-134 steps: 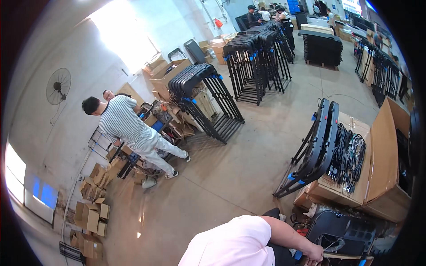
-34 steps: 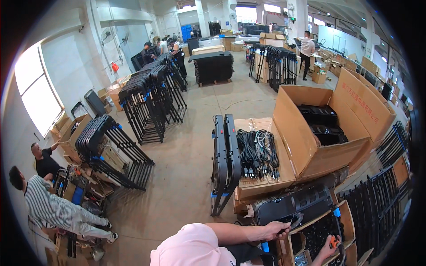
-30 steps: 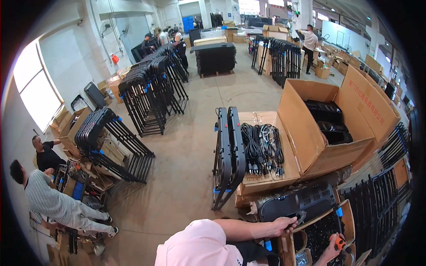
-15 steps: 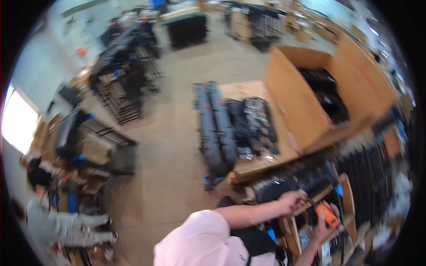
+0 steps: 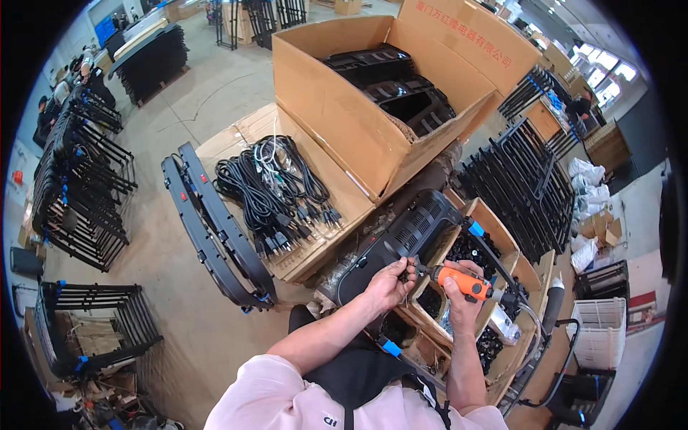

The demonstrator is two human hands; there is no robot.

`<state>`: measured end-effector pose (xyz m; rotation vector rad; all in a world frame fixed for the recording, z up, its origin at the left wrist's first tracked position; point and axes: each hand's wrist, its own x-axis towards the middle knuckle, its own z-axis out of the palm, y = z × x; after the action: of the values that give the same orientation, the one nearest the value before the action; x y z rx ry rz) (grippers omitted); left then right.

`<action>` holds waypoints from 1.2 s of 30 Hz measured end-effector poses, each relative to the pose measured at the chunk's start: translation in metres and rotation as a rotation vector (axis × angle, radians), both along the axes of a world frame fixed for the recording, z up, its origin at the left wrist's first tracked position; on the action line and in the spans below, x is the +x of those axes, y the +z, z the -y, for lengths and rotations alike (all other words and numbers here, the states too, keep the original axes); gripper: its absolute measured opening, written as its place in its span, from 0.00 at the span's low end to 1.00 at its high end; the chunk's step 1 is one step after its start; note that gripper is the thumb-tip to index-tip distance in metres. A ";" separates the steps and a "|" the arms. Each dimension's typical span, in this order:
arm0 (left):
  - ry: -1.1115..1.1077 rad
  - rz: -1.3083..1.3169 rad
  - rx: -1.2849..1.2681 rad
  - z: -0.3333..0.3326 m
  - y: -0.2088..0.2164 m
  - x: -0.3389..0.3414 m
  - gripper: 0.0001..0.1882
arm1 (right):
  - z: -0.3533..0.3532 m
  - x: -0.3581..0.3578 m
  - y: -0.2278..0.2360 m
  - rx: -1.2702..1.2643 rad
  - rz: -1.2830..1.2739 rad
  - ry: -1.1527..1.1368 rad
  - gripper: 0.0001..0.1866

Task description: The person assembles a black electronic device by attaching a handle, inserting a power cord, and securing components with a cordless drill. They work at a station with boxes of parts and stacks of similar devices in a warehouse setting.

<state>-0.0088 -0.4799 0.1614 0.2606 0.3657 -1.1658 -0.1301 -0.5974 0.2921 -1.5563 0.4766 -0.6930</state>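
Note:
My right hand (image 5: 466, 307) is wrapped round an orange power screwdriver (image 5: 464, 284), which lies almost level with its tip toward my left hand. My left hand (image 5: 389, 287) is closed, fingers pinched together just beside that tip. Small dark bits show at its fingertips, too small to name. Beneath both hands stands a wooden bin (image 5: 512, 259) with compartments of small black parts (image 5: 473, 251). A long black plastic housing (image 5: 410, 233) with vent slots lies just beyond my left hand.
Bundled black power cords (image 5: 269, 190) lie on cardboard beside two long black curved panels (image 5: 215, 226). Behind them a large open carton (image 5: 337, 118) holds glossy black parts. Black tube frames (image 5: 519, 186) stack at the right, with a white crate (image 5: 598, 333) nearer.
The view has swung to the right and steadied, so carton and cords appear further left. My hands still meet around the screwdriver's tip, now nearer the picture's middle.

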 end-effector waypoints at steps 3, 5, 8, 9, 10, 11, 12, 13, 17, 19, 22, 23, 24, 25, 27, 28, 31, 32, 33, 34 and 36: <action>-0.023 -0.012 -0.018 -0.002 0.001 0.004 0.14 | 0.002 0.003 0.003 0.033 -0.012 0.016 0.28; -0.027 -0.052 -0.018 0.002 0.000 0.005 0.15 | 0.006 0.006 0.003 0.053 -0.029 0.031 0.29; -0.012 -0.063 -0.080 0.008 -0.001 0.007 0.17 | 0.009 0.013 0.005 0.052 -0.039 0.013 0.28; -0.014 -0.058 -0.033 0.011 -0.001 0.007 0.17 | 0.011 0.017 0.004 0.043 -0.040 0.002 0.28; -0.018 -0.053 0.013 0.015 0.005 0.007 0.17 | 0.015 0.022 0.003 0.031 -0.041 -0.010 0.28; -0.020 -0.048 0.058 0.019 0.010 0.008 0.17 | 0.020 0.028 0.002 0.020 -0.042 -0.021 0.28; -0.044 -0.005 0.112 0.020 0.015 0.007 0.17 | 0.025 0.036 0.001 -0.006 -0.042 -0.037 0.28; -0.070 0.038 0.162 0.022 0.026 0.006 0.16 | 0.033 0.044 0.001 -0.034 -0.042 -0.057 0.28; -0.187 0.197 0.156 0.019 0.011 0.002 0.14 | 0.068 0.090 -0.008 -0.115 -0.007 -0.059 0.26; -0.217 0.246 0.079 0.015 -0.004 -0.001 0.14 | 0.083 0.114 -0.012 -0.094 0.016 -0.038 0.27; -0.221 0.205 0.138 0.015 0.007 -0.003 0.15 | 0.104 0.137 -0.026 -0.076 0.032 -0.017 0.26; -0.204 0.196 0.113 0.014 0.008 -0.003 0.16 | 0.107 0.145 -0.029 -0.069 0.028 -0.011 0.26; -0.203 0.199 0.107 0.014 0.007 -0.002 0.16 | 0.110 0.151 -0.032 -0.063 0.023 -0.006 0.26; -0.200 0.202 0.104 0.014 0.004 0.000 0.16 | 0.110 0.158 -0.034 -0.054 0.019 0.002 0.26; -0.197 0.207 0.094 0.012 -0.001 0.002 0.16 | 0.113 0.168 -0.040 -0.044 0.024 0.022 0.26; -0.197 0.209 0.086 0.010 0.000 0.005 0.17 | 0.114 0.171 -0.040 -0.041 0.027 0.030 0.26; -0.191 0.204 0.117 0.006 0.007 0.009 0.17 | 0.117 0.173 -0.041 -0.037 0.004 0.039 0.26; -0.188 0.201 0.137 0.005 0.010 0.010 0.17 | 0.119 0.174 -0.041 -0.045 0.004 0.042 0.26; -0.196 0.190 0.169 0.006 0.014 0.011 0.17 | 0.122 0.173 -0.042 -0.052 0.004 0.045 0.26; -0.202 0.179 0.203 0.006 0.016 0.013 0.17 | 0.121 0.174 -0.041 -0.057 0.004 0.050 0.26; -0.206 0.180 0.254 0.006 0.019 0.014 0.17 | 0.121 0.174 -0.039 -0.057 -0.009 0.058 0.27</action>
<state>0.0051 -0.4858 0.1806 0.6330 0.3332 -1.2870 0.0437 -0.7182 0.2527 -1.6217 0.4202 -0.6601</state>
